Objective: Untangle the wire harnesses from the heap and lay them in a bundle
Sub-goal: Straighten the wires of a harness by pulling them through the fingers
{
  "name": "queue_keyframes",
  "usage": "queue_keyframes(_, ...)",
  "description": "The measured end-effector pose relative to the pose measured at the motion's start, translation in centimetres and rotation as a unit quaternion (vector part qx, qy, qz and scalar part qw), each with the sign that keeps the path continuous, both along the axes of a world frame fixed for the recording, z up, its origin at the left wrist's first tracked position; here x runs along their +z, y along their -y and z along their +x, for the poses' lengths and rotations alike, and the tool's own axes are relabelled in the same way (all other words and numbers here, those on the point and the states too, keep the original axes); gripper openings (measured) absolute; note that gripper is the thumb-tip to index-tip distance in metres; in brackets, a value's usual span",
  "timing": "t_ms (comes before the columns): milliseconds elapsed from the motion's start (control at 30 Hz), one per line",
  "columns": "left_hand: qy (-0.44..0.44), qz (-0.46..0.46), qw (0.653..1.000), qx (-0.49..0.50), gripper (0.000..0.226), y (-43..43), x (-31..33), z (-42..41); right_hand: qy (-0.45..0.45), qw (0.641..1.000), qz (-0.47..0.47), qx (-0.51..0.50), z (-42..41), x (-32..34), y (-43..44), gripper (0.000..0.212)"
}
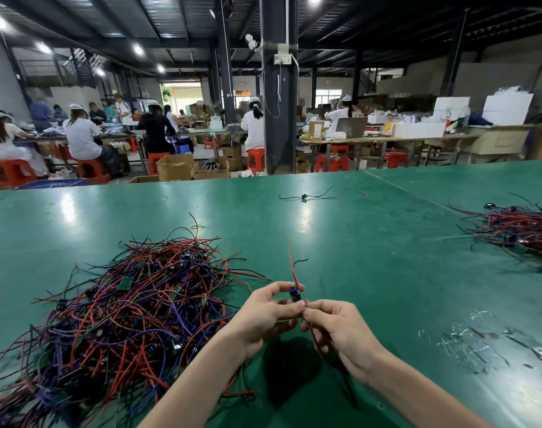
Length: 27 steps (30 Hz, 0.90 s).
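A big tangled heap of red, black and purple wire harnesses (124,307) with small green boards lies on the green table at the left. Just right of it, above the table, my left hand (263,316) and my right hand (337,329) pinch one harness (295,293) between them at its small blue and black part. Its red and black wires stick up from my fingers, and more wires hang down below my right hand. A laid-out bundle of harnesses (523,233) lies at the far right edge of the table.
The green table (371,257) stretches wide ahead. A single loose harness (307,196) and a red wire lie near its far edge. Scraps of clear tape (480,341) mark the table at the right. Beyond the table, people sit at benches on red stools behind a dark pillar.
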<state>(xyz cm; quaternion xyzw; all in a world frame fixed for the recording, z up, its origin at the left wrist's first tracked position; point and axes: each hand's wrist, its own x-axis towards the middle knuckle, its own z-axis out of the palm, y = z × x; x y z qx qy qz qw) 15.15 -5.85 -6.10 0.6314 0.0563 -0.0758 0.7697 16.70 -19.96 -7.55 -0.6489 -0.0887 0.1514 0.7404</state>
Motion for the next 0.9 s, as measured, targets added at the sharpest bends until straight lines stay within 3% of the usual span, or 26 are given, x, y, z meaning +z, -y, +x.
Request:
queue_keyframes(200,0.025,-0.023,0.996,0.082,0.025,0.1,0.2,0.2,-0.022,0.999,-0.028,0.03,-0.2,0.5,0.3,0.014)
queue_keyframes(433,0.036,-0.048,0.99,0.131,0.028,0.6,0.4,0.5,0.049,0.996,-0.072,0.026,-1.0,0.9,0.2,0.013)
queue_keyframes(600,0.066,-0.047,0.978,0.192,0.027,-0.8,0.7,0.8,0.037,0.995,-0.071,0.064,-2.1,1.1,-0.3,0.016)
queue_keyframes(900,0.098,-0.035,0.979,0.176,0.025,-0.3,2.5,0.3,-0.026,0.996,-0.069,0.04,-1.0,0.5,0.2,0.016)
